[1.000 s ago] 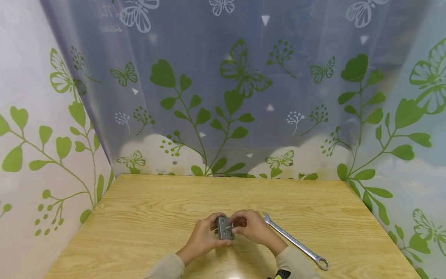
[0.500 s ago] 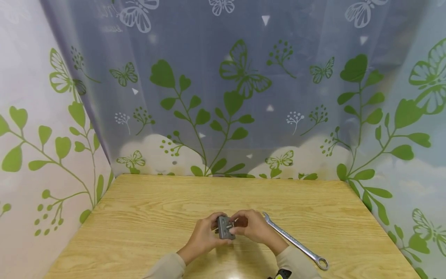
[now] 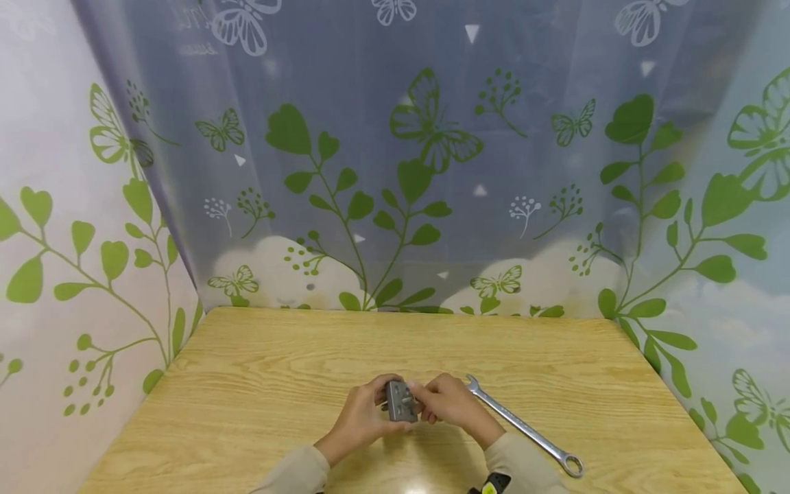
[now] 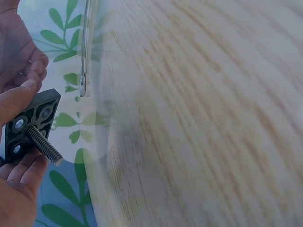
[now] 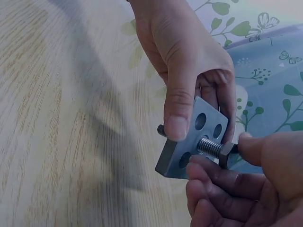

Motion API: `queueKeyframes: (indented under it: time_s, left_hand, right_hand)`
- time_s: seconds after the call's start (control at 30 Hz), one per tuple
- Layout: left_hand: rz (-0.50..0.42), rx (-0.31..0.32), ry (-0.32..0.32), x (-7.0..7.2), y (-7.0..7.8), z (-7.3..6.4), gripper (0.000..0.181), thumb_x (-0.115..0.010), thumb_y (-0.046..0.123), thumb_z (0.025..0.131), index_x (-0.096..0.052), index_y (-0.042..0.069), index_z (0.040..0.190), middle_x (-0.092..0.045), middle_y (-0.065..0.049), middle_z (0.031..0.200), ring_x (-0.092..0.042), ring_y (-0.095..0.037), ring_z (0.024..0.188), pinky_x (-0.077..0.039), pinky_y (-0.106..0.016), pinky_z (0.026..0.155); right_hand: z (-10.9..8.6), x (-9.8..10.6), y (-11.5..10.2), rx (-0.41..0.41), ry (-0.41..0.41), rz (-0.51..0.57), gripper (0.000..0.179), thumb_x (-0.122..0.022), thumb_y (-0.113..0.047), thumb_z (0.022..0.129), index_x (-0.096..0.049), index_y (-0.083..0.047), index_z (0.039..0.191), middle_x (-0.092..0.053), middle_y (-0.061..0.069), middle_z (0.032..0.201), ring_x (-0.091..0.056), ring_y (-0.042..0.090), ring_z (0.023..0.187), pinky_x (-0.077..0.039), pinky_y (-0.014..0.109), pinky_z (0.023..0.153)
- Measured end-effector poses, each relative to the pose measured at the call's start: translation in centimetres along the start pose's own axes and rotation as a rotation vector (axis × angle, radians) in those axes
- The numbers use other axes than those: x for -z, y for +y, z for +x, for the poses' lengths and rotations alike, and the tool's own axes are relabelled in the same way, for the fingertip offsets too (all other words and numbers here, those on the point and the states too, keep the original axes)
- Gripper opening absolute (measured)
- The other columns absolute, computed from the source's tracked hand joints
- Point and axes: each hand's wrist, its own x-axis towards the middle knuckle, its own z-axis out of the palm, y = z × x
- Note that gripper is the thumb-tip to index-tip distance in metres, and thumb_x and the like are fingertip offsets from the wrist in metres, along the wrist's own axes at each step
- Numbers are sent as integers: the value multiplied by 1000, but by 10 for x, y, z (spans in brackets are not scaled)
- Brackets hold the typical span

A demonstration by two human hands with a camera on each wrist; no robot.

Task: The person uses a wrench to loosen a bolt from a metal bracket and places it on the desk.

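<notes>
Block [image 5: 190, 145]: above the tabletop [image 3: 278, 357], clamped between the left hand [image 3: 363, 416]'s thumb and fingers.
Bolt [image 5: 211, 147]: through the block, tip out the far side; right hand [image 3: 449, 401] pinches its head [image 5: 227, 156].
Remaining: head stands off the face; likely more turning.
Wrench [image 3: 522, 429]: on the tabletop, untouched.

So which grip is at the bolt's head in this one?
The right grip: its thumb and curled fingers are at the hex head. The left grip instead holds the grey plate.
</notes>
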Motion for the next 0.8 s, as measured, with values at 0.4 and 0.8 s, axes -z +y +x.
queueKeyframes:
  time_s: [0.4, 0.8]
  left_hand:
    - [-51, 12, -1, 1, 2, -1, 69, -86, 15, 69, -53, -6, 126, -62, -21, 122, -63, -32, 109, -56, -29, 89]
    - [-31, 2, -2, 3, 0, -1, 67, -87, 13, 68, -54, -3, 125, -62, -23, 121, -64, -33, 107, -56, -28, 87]
  right_hand:
    - [0, 2, 2, 211, 13, -105, 16, -71, -8, 86, -72, -10, 102, -70, 5, 102, -64, 18, 88, -57, 30, 75]
    - [0, 1, 2, 190, -10, -86, 24, -69, -21, 89, -69, -7, 109, -69, 6, 105, -65, 20, 92, -58, 33, 79]
